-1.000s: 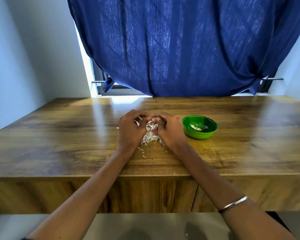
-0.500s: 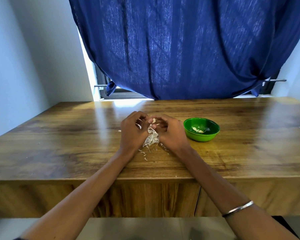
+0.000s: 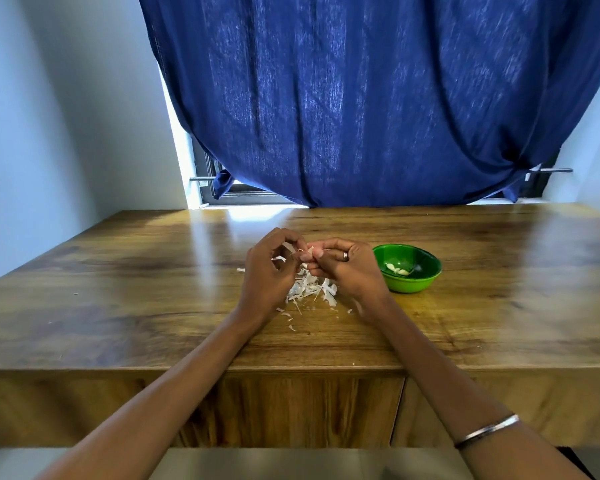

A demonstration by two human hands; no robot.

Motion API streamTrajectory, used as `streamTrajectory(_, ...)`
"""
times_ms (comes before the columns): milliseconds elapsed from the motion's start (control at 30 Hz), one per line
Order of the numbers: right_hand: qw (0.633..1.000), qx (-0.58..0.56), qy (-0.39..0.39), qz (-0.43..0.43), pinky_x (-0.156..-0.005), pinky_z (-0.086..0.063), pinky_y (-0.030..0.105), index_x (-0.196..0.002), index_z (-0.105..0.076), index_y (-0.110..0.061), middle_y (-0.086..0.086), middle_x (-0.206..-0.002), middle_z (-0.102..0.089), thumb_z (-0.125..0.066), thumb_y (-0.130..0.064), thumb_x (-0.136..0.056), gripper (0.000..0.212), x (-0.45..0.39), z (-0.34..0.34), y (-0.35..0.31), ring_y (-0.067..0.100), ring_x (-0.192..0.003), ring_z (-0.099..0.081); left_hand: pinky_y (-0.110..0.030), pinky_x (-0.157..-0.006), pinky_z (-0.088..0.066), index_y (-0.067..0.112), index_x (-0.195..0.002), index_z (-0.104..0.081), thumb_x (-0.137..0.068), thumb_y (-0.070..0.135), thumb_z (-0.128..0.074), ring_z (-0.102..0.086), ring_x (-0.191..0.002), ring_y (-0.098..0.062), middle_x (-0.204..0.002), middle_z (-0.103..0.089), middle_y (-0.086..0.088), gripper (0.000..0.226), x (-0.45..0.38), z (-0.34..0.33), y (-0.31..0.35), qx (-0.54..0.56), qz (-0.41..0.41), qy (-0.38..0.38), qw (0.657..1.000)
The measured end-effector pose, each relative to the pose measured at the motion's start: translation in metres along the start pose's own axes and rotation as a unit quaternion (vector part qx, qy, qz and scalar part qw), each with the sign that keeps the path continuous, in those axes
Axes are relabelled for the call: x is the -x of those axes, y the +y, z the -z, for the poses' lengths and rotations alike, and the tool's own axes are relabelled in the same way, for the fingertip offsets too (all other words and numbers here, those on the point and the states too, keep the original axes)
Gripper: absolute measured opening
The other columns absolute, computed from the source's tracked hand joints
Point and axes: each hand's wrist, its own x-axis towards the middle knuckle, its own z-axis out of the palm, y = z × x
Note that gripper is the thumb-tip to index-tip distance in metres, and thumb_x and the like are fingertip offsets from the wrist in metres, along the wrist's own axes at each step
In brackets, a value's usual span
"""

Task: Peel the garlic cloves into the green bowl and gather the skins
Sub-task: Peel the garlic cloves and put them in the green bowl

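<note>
A small pale garlic clove [image 3: 308,252] is being held just above the tabletop [image 3: 153,299], over a loose heap of white, papery skins [image 3: 310,289]. The clove is mostly hidden by fingers, so its long axis and the way it is pointing cannot be told. The right hand [image 3: 347,270] is pinching it in a curled grip, a ring showing on one finger. The left hand [image 3: 269,271] is curling its fingertips against the clove's left side, with a strip of white skin [image 3: 279,259] showing inside its grip. A few stray flakes are lying nearer the tabletop's front edge. The green bowl [image 3: 407,284] is sitting upright just right of the right hand, holding several peeled cloves [image 3: 397,270].
</note>
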Motion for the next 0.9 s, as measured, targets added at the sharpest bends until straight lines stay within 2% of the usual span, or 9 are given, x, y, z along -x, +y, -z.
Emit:
streamTrajectory(100, 1.0, -0.006, -0.014, -0.009, -0.07, -0.058, 0.02, -0.095, -0.071, -0.002, 0.009, -0.084, -0.077, -0.069, 0.002, -0.09, 0.007, 0.0, 0.002, 0.0, 0.01, -0.074, -0.071, -0.038, -0.06, -0.054, 0.025, -0.087, -0.064, -0.086, 0.001, -0.068, -0.063, -0.071, -0.013, -0.087, -0.064, 0.009, 0.025, -0.001, 0.001, -0.001, -0.008, -0.013, -0.005, 1.0)
streamTrajectory(200, 0.997, -0.05, -0.031, -0.052, -0.072, -0.058, 0.019, -0.093, -0.069, -0.003, 0.009, -0.084, -0.075, -0.067, 0.004, -0.09, 0.008, 0.002, 0.003, -0.003, 0.01, -0.073, -0.068, -0.043, -0.058, -0.056, 0.021, -0.09, -0.064, -0.088, -0.007, -0.066, -0.062, -0.075, -0.019, -0.089, -0.058, 0.012, 0.028, 0.0, 0.001, -0.003, -0.032, -0.036, -0.02, 0.999)
streamTrajectory(433, 0.969, -0.196, -0.052, -0.141, -0.063, -0.057, 0.016, -0.09, -0.063, 0.0, 0.009, -0.076, -0.072, -0.053, 0.013, -0.094, 0.017, 0.002, 0.001, -0.006, 0.008, -0.062, -0.066, -0.049, -0.053, -0.054, 0.015, -0.092, -0.068, -0.089, -0.007, -0.061, -0.058, -0.066, -0.023, -0.09, -0.052, 0.008, 0.023, 0.001, -0.004, 0.0, -0.021, -0.057, -0.011, 0.998)
streamTrajectory(500, 0.955, -0.247, -0.052, -0.153, -0.062, -0.057, 0.015, -0.091, -0.062, 0.001, 0.011, -0.079, -0.072, -0.05, 0.013, -0.095, 0.017, 0.001, -0.002, -0.006, 0.008, -0.062, -0.066, -0.047, -0.053, -0.054, 0.014, -0.096, -0.069, -0.089, -0.011, -0.059, -0.058, -0.066, -0.021, -0.091, -0.051, 0.011, 0.028, -0.001, -0.006, 0.002, -0.019, -0.062, 0.005, 0.998)
streamTrajectory(633, 0.926, -0.333, -0.039, -0.176, -0.062, -0.058, 0.016, -0.091, -0.06, 0.002, 0.015, -0.085, -0.07, -0.048, 0.012, -0.095, 0.017, 0.001, -0.004, -0.005, 0.012, -0.064, -0.07, -0.027, -0.057, -0.051, 0.015, -0.097, -0.067, -0.086, -0.015, -0.053, -0.055, -0.07, -0.006, -0.09, -0.047, 0.015, 0.035, -0.003, -0.012, 0.008, -0.041, -0.081, 0.038, 0.995)
streamTrajectory(667, 0.92, -0.346, -0.038, -0.178, -0.062, -0.059, 0.017, -0.092, -0.06, 0.002, 0.015, -0.086, -0.07, -0.048, 0.012, -0.095, 0.016, 0.001, -0.003, -0.006, 0.013, -0.065, -0.071, -0.029, -0.056, -0.052, 0.018, -0.096, -0.066, -0.087, -0.013, -0.052, -0.055, -0.07, -0.005, -0.089, -0.046, 0.018, 0.035, -0.003, -0.012, 0.009, -0.041, -0.083, 0.038, 0.995)
streamTrajectory(767, 0.926, -0.337, -0.033, -0.166, -0.064, -0.059, 0.018, -0.095, -0.062, 0.004, 0.016, -0.086, -0.073, -0.052, 0.013, -0.093, 0.013, 0.002, -0.003, -0.007, 0.015, -0.07, -0.073, -0.046, -0.053, -0.055, 0.02, -0.093, -0.065, -0.093, -0.005, -0.058, -0.062, -0.07, -0.017, -0.09, -0.05, 0.018, 0.027, -0.004, -0.01, 0.008, -0.019, -0.055, 0.044, 0.997)
streamTrajectory(833, 0.942, -0.299, -0.04, -0.145, -0.068, -0.06, 0.02, -0.104, -0.063, 0.007, 0.017, -0.088, -0.074, -0.055, 0.013, -0.091, 0.016, 0.002, -0.003, -0.006, 0.016, -0.076, -0.075, -0.049, -0.053, -0.055, 0.023, -0.09, -0.066, -0.096, 0.001, -0.061, -0.065, -0.07, -0.026, -0.091, -0.055, 0.014, 0.024, -0.004, -0.007, 0.009, 0.007, -0.026, 0.056, 0.998)
streamTrajectory(900, 0.959, -0.251, -0.049, -0.123, -0.073, -0.061, 0.021, -0.114, -0.063, 0.008, 0.017, -0.092, -0.075, -0.06, 0.012, -0.089, 0.025, 0.002, -0.003, -0.006, 0.017, -0.082, -0.075, -0.045, -0.045, -0.054, 0.025, -0.087, -0.065, -0.097, 0.001, -0.064, -0.064, -0.061, -0.023, -0.088, -0.06, 0.007, 0.026, -0.004, -0.004, 0.011, 0.028, 0.014, 0.072, 0.997)
